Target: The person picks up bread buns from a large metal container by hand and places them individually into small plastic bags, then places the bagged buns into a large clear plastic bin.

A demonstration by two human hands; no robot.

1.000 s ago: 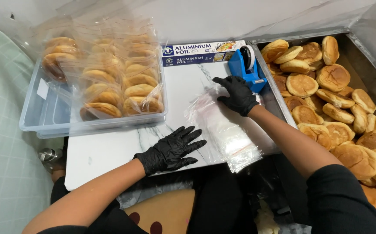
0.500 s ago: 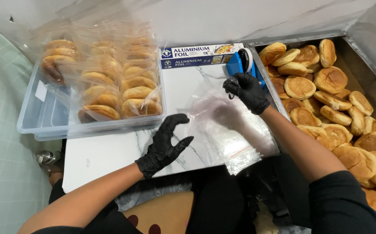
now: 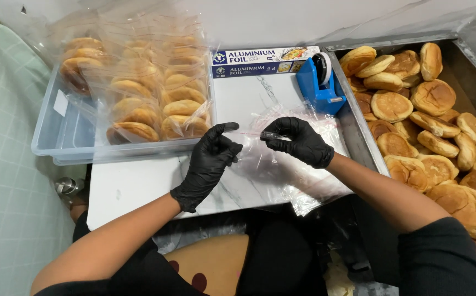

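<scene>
Both of my hands wear black gloves and meet over the white marbled board [image 3: 139, 186]. My left hand [image 3: 207, 164] pinches the top edge of a clear plastic bag [image 3: 265, 164] with thumb and forefinger. My right hand [image 3: 298, 141] grips the same edge a little to the right. The bag hangs between them above a pile of clear bags [image 3: 309, 192] lying on the board. Nothing is visible inside the held bag.
A clear plastic tub [image 3: 62, 137] at the left holds bagged buns [image 3: 150, 98]. A metal tray [image 3: 358, 137] at the right is heaped with loose buns [image 3: 429, 126]. A blue tape dispenser [image 3: 320, 82] and an aluminium foil box [image 3: 265, 61] stand at the back of the board.
My right hand came back from beside the tape dispenser toward the middle with a bag. My left hand lifted off the board and took hold of the bag's edge.
</scene>
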